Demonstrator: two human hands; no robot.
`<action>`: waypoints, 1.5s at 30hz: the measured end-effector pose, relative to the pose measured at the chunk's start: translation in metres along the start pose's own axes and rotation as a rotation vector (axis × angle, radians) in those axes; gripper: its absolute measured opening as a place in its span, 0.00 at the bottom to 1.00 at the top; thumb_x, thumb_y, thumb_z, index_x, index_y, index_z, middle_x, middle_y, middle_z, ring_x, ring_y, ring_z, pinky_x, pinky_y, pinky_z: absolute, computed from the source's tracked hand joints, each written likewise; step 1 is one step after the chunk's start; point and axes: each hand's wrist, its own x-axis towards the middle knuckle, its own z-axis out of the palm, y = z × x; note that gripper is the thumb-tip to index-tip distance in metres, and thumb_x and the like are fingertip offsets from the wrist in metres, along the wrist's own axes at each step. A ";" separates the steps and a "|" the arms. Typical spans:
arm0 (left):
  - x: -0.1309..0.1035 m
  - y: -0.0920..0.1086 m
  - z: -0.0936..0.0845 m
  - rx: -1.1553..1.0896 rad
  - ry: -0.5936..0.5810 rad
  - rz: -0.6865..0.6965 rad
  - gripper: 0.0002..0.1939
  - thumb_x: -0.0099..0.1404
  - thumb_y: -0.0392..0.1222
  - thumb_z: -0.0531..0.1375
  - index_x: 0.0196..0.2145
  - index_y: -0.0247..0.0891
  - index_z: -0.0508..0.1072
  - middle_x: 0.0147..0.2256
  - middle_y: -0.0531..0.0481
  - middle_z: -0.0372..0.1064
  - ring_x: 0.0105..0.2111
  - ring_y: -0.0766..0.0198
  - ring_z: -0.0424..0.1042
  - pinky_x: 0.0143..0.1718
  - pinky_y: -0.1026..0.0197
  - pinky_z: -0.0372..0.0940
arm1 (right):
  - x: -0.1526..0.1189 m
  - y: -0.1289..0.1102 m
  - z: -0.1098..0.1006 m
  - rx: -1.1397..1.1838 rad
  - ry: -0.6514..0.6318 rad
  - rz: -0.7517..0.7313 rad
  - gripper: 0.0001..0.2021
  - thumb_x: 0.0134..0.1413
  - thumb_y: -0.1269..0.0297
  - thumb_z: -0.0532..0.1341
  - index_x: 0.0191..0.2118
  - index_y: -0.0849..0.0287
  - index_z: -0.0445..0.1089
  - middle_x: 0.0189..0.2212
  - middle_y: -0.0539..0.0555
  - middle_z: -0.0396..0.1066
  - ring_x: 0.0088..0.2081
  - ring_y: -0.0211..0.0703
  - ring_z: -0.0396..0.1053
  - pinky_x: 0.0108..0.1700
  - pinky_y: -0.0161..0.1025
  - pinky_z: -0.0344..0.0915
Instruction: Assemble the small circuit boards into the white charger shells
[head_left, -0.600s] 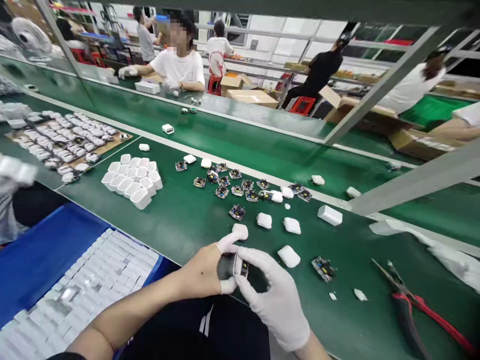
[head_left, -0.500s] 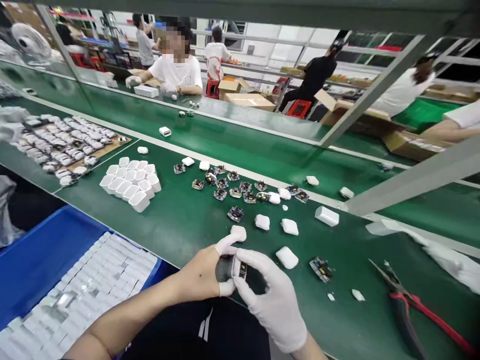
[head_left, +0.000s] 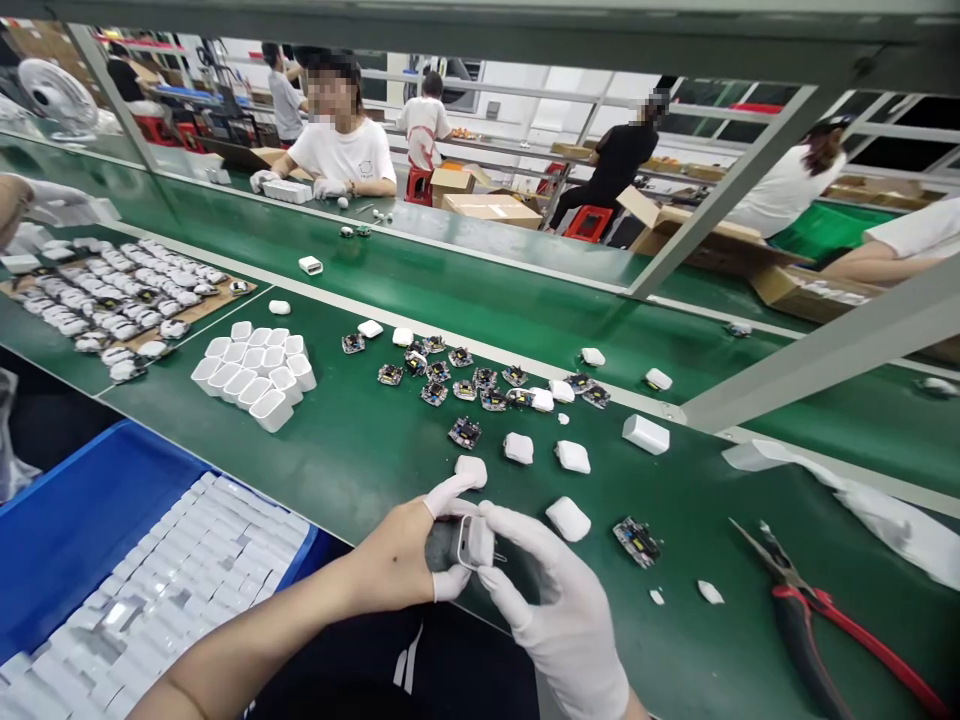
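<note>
A small white plastic housing (head_left: 480,543) with a dark slot in its end is held in front of me. My right hand (head_left: 559,610), in a white glove, pinches it between thumb and fingers. My left hand (head_left: 397,560), with white covers on some fingers, curls closed around its left side; part of that grip is hidden. Just beyond my left fingertips lies a rounded white shell (head_left: 471,471). More white shells (head_left: 568,519) and bare circuit boards (head_left: 465,433) are spread on the green bench (head_left: 352,440). One board (head_left: 637,541) lies right of my gloved hand.
Red-handled pliers (head_left: 799,590) rest at the right. Open white cases (head_left: 270,410) stand grouped at left, beside a board-laden cardboard sheet (head_left: 217,300). A blue bin (head_left: 97,490) holds rows of white parts. A metal post (head_left: 825,340) rises at right. Co-workers sit beyond.
The housing has turned in my fingers: its yellow-marked inside showed before, and now the slotted end and white side face me. At far left, another person's gloved hand has come in with white cases.
</note>
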 end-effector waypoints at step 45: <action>-0.006 -0.008 0.001 -0.144 0.031 0.044 0.36 0.57 0.32 0.64 0.61 0.38 0.57 0.51 0.43 0.73 0.50 0.58 0.73 0.57 0.53 0.63 | -0.013 0.003 -0.006 -0.149 0.025 -0.184 0.16 0.60 0.67 0.59 0.54 0.53 0.67 0.50 0.59 0.74 0.53 0.51 0.72 0.53 0.51 0.72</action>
